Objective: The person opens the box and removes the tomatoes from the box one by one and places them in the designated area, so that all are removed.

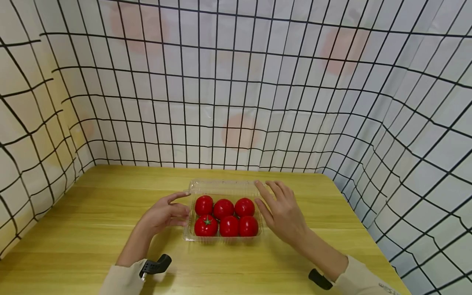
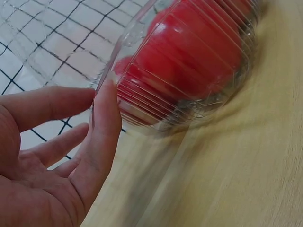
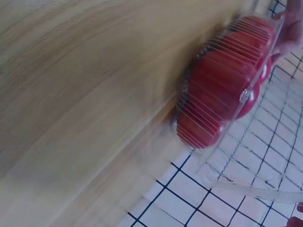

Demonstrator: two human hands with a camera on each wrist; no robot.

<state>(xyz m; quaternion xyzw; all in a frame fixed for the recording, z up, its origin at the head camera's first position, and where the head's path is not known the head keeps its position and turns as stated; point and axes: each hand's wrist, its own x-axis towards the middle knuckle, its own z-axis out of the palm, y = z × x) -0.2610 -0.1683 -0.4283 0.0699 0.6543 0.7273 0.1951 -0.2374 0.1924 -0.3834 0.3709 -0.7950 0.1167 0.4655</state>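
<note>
A clear plastic clamshell box (image 1: 187, 237) holds several red tomatoes (image 1: 223, 209) in two rows; the front-left tomato (image 1: 206, 225) shows a green calyx. Its see-through lid (image 1: 221, 187) stands open at the back. At the left side, my left hand (image 1: 166, 214) pinches the box's rim between thumb and finger, as the left wrist view shows. My right hand (image 1: 282, 211) is at the right side, fingers mostly straight, fingertips by the lid's right edge. Only fingertips of it show in the right wrist view's corner, so contact there is unclear.
The box rests on a yellowish wooden table (image 1: 110, 196). Black wire grid panels (image 1: 206, 102) backed by white sheeting rise at the back and along both sides. Each wrist wears a black strap device (image 1: 156, 265) at a light sleeve.
</note>
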